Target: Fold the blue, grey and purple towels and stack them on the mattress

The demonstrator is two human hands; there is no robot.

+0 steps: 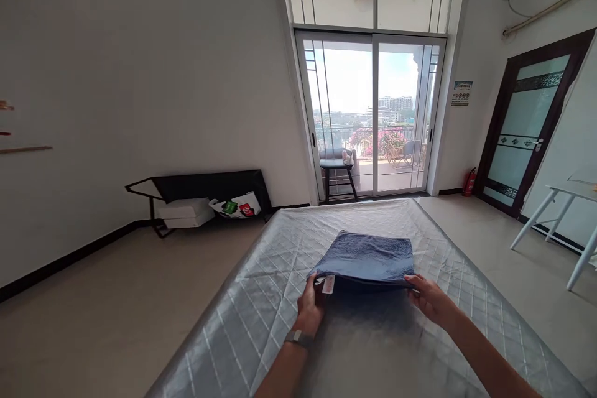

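A sliding glass door [373, 118] stands at 12 o'clock, beyond the silver quilted bed [252, 311]. On the bed, also at 12 o'clock from the person, is a blue cloth [370, 255], its near edge lifted. The left hand [310, 308] has its grip pinched on the cloth's 8 o'clock corner; the right hand [431, 301] likewise grasps the 4 o'clock corner. A dark wristband [298, 338] circles the left wrist. A white label [328, 285] hangs from the near edge, at the left hand's 1 o'clock.
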